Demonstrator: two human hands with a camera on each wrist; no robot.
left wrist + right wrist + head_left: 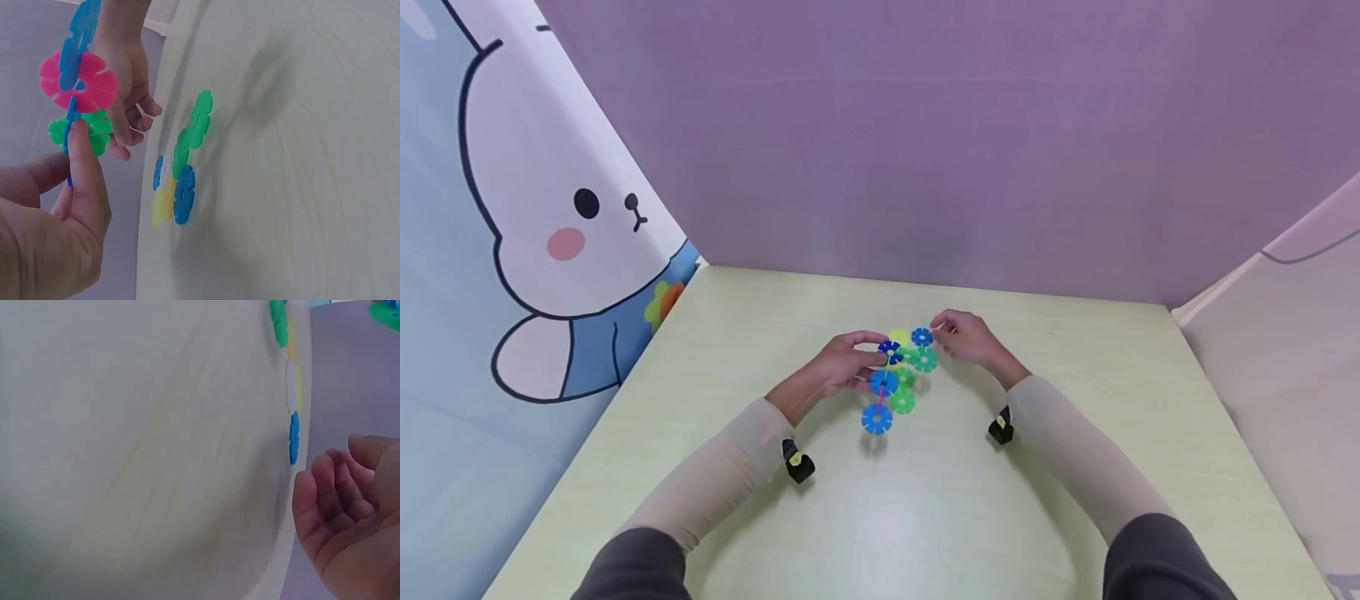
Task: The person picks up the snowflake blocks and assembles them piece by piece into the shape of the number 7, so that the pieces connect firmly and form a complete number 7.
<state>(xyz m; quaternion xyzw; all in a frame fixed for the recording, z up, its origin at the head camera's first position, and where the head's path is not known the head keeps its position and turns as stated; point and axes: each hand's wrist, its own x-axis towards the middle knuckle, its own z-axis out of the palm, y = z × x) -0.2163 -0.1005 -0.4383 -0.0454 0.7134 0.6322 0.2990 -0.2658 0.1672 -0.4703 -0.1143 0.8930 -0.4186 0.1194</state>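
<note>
My left hand [850, 362] pinches a small joined build of slotted plastic flower discs between thumb and fingers, above the table. In the left wrist view, a blue disc [80, 37] tops it, slotted into a pink disc [100, 90], with a green disc [100, 125] lower down beside the fingertips. My right hand [966, 335] hovers just right of the loose discs, fingers loosely curled and holding nothing. Nearest to it is a loose blue disc [294, 437].
Loose discs lie on the pale table [925, 517] beyond the held build: green discs [200, 119], a yellow disc [157, 209], a white disc [290, 387] and another blue disc [184, 195]. A purple wall [925, 167] rises behind the table's far edge.
</note>
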